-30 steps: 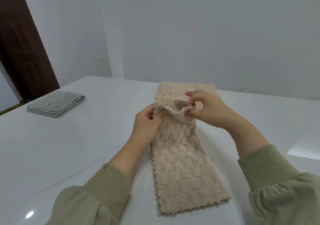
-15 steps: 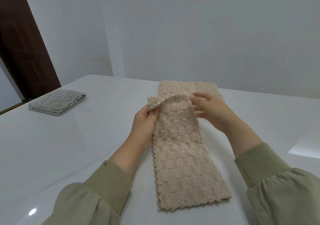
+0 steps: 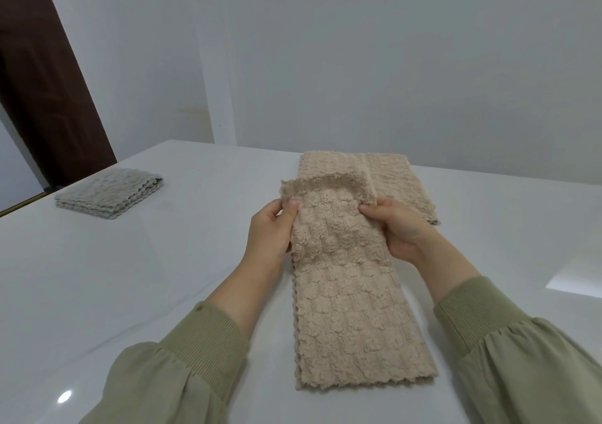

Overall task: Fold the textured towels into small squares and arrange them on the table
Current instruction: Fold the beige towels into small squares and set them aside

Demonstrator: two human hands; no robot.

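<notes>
My left hand and right hand hold the far end of the beige towel, a long folded strip lying lengthwise on the white table in front of me. Each thumb presses on the upper face of the cloth near a corner while the other fingers curl beneath it, so both hands pinch the towel. Its scalloped far edge is raised off the table and arches between my hands; the near end lies flat. Beyond the raised edge more beige cloth lies flat, and I cannot tell whether it belongs to the same towel. A folded grey towel sits well apart at the far left of the table. Olive-green sleeves cover my forearms.
</notes>
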